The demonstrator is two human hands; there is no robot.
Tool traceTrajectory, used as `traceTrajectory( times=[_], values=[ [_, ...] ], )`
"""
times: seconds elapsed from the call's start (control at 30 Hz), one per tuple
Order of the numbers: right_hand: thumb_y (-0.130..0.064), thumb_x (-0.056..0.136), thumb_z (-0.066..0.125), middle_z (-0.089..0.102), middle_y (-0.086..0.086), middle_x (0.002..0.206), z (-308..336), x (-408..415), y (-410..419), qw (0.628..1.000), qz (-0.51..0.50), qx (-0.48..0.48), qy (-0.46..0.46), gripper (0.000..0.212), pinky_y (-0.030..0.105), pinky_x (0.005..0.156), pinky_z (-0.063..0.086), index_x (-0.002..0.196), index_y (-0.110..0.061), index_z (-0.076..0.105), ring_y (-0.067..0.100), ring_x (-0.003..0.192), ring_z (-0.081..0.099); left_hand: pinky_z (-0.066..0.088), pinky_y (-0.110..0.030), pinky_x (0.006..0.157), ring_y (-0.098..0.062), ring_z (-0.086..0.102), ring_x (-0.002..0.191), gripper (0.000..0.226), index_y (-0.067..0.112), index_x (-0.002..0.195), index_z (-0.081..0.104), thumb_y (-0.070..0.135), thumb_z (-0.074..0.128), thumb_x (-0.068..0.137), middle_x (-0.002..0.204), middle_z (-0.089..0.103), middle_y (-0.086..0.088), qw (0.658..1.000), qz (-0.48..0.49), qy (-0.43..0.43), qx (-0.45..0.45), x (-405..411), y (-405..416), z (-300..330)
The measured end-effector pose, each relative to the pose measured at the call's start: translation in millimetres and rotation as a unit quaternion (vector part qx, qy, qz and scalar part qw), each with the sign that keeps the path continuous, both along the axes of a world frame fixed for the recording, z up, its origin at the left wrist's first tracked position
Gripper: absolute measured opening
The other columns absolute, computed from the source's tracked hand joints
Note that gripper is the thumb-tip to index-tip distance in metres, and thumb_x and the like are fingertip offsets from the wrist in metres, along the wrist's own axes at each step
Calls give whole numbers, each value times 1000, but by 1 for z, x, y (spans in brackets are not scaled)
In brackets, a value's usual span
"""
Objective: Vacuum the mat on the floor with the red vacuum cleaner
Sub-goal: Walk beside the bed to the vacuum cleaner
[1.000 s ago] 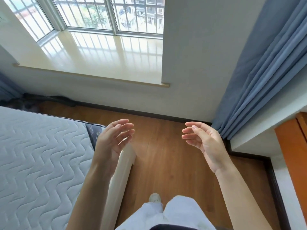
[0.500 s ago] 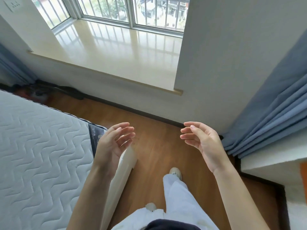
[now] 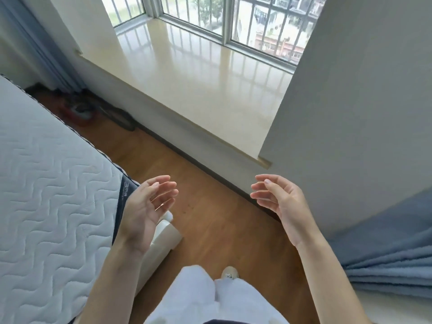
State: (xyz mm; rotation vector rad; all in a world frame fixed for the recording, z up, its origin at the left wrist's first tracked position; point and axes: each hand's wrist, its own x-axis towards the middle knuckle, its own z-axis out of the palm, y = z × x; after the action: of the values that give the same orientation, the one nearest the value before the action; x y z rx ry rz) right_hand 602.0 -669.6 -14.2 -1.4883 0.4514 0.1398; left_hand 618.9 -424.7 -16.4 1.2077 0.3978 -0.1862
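White quilted mattress (image 3: 46, 195) on the left, w/ a blurry red thing on the floor behind it by the wall (image 3: 76, 114), prob the red vacuum cleaner. Left hand (image 3: 145, 211) and right hand (image 3: 284, 203) hang over the brown wood floor (image 3: 210, 195), fingers loosely spread, nothing in either. Blue pleated curtain (image 3: 385, 249) far right.

A red vacuum cleaner (image 3: 77, 113), blurred and partly hidden, lies on the wooden floor beyond the mattress corner, near the curtain foot below the window sill.
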Motion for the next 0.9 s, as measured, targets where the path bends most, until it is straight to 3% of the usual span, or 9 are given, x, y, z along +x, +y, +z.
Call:
traceTrajectory(
  times=[0.37, 0.6, 0.9],
  values=[
    [-14, 98, 47, 71, 1, 85, -14, 118, 26, 994, 104, 10, 23, 22, 26, 77, 53, 96, -17, 69, 15, 78, 68, 49, -30, 82, -13, 66, 78, 27, 12, 95, 63, 11, 36, 97, 80, 70, 0, 997, 75, 24, 2, 76, 10, -13],
    [-17, 97, 49, 72, 3, 87, -14, 224, 66, 992, 127, 13, 5, 20, 26, 76, 55, 102, -12, 68, 17, 80, 69, 56, -21, 72, -13, 66, 82, 27, 14, 98, 62, 14, 35, 98, 84, 69, 1, 997, 82, -12, -1, 169, 56, -13],
    [-18, 97, 49, 72, 5, 91, -8, 327, 128, 983, 183, 10, -3, 21, 24, 73, 53, 104, -11, 67, 16, 82, 70, 56, -29, 81, -16, 66, 86, 27, 15, 98, 62, 17, 35, 98, 89, 68, -1, 993, 110, -31, 0, 244, 125, -11]
  ],
)
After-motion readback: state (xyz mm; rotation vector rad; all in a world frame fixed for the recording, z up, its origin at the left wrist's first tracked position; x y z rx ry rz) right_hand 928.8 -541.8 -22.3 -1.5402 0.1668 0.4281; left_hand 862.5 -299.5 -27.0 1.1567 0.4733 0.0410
